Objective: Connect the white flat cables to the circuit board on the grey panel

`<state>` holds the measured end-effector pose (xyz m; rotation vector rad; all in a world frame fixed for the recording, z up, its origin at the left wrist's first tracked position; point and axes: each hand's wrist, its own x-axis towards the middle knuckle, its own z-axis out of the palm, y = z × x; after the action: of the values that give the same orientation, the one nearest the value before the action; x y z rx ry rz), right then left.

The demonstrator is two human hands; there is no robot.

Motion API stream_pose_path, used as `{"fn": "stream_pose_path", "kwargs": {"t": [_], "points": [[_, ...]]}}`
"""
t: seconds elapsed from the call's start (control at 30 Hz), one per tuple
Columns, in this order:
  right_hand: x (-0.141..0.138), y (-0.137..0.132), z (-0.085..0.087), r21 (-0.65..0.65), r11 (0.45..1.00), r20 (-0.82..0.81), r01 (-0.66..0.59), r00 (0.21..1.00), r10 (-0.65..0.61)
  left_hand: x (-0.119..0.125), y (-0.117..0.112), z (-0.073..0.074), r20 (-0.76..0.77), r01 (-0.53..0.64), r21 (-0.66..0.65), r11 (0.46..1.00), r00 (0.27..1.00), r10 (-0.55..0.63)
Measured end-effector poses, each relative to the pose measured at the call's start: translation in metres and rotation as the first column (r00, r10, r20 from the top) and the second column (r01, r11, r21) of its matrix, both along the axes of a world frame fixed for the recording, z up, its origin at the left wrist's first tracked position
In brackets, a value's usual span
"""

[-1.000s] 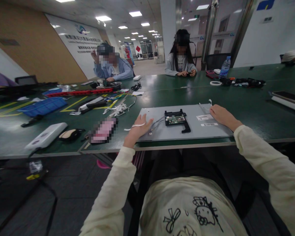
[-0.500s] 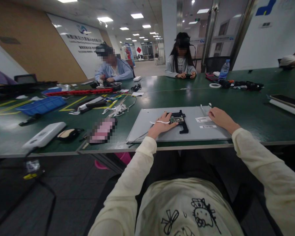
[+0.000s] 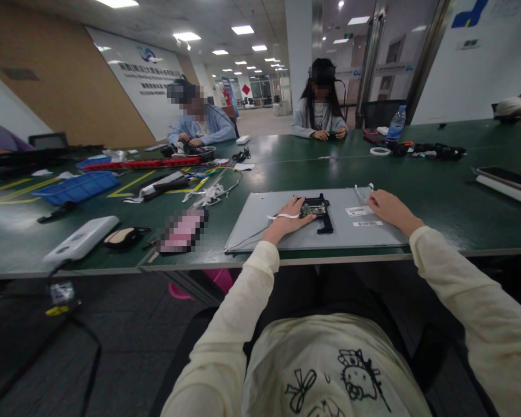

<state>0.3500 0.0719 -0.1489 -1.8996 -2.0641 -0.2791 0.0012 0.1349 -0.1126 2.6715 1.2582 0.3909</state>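
A grey flat panel lies on the green table in front of me, with a black bracket holding a small circuit board at its middle. My left hand rests flat on the panel, fingertips touching the left side of the board, a white strip lying across its back. My right hand lies on the panel's right part, fingers curled loosely, beside two white labels. Thin wires trail from under my left hand toward the panel's left corner.
Left of the panel lie a pink object, a white box, a blue tray and loose cables. Two seated people work across the table. A water bottle, tape roll and a flat device sit at the right.
My left hand moved from the panel's left edge rightward onto the circuit board. The panel shifted slightly. My right hand stayed in place.
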Motion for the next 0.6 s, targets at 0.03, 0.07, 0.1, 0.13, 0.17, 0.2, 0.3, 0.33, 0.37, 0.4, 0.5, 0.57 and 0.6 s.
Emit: {"fn": "stream_pose_path", "kwargs": {"t": [0.03,0.07,0.1,0.13,0.17,0.2,0.3,0.33,0.37,0.4,0.5,0.57,0.6], "points": [[0.0,0.0,0.0,-0.006,1.0,0.007,0.005,1.0,-0.005,0.0,0.0,-0.001,0.003,-0.005,0.014,1.0,1.0,0.005],[0.0,0.001,0.0,-0.009,1.0,0.012,0.009,1.0,-0.009,0.0,-0.001,-0.003,0.006,-0.011,0.028,1.0,1.0,0.011],[0.001,0.001,0.0,-0.01,1.0,0.015,0.012,1.0,-0.012,0.0,-0.002,-0.004,0.009,-0.02,0.04,0.999,1.0,0.019],[0.0,0.001,0.0,-0.009,1.0,0.017,0.012,1.0,-0.012,0.0,-0.003,-0.005,0.011,-0.032,0.049,0.998,0.999,0.031],[0.0,0.0,0.001,-0.006,1.0,0.02,0.011,1.0,-0.011,0.0,-0.004,-0.005,0.011,-0.049,0.054,0.997,0.999,0.048],[0.0,0.0,0.001,-0.003,1.0,0.026,0.01,1.0,-0.01,0.0,-0.006,-0.006,0.013,-0.07,0.059,0.996,0.997,0.07],[-0.003,-0.003,0.003,0.017,1.0,0.056,-0.007,0.998,0.006,0.001,-0.013,-0.004,0.018,-0.158,0.077,0.984,0.988,0.157],[-0.004,-0.004,0.003,0.027,0.999,0.07,-0.02,0.997,0.018,0.001,-0.015,-0.004,0.018,-0.183,0.082,0.98,0.983,0.182],[-0.005,-0.005,0.004,0.036,0.999,0.084,-0.03,0.996,0.027,0.002,-0.017,-0.003,0.018,-0.204,0.085,0.975,0.979,0.203],[-0.005,-0.005,0.004,0.041,0.998,0.097,-0.037,0.995,0.033,0.002,-0.019,-0.002,0.017,-0.216,0.085,0.973,0.976,0.215],[-0.007,-0.008,0.005,0.028,0.999,0.124,-0.038,0.992,0.034,0.003,-0.024,0.0,0.009,-0.216,0.071,0.974,0.976,0.216],[-0.008,-0.01,0.006,0.016,0.999,0.134,-0.032,0.991,0.03,0.002,-0.026,0.001,0.002,-0.211,0.06,0.976,0.977,0.211],[-0.008,-0.012,0.006,0.014,0.999,0.138,-0.031,0.99,0.029,0.002,-0.027,0.0,-0.001,-0.211,0.056,0.976,0.977,0.211]]}}
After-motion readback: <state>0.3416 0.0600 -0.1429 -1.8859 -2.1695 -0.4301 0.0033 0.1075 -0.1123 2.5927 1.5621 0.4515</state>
